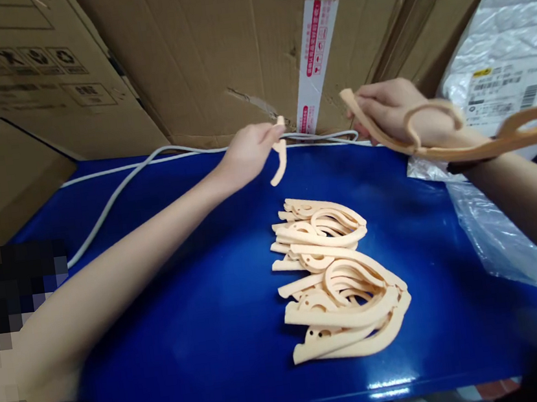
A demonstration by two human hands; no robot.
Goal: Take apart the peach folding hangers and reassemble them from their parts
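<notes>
My left hand (251,153) is raised over the back of the blue table, thumb and fingers pinched on a small curved beige plastic piece (281,160); its kind is unclear. At the back right, my right hand (387,108) has its fingers closed round one end of a beige plastic folding hanger (475,148). This hanger stretches rightward across my wrist, its curved hook upward, and runs out of view. Below and between my hands, several folded beige hangers (345,312) lie overlapped in a row on the table, touching neither hand.
A blue table (195,366) spans the view. Large cardboard boxes (212,58) stand along its back, with a white cable (117,203) in front of them. Clear plastic wrap (508,237) and a wrapped, labelled parcel (505,54) are at the right.
</notes>
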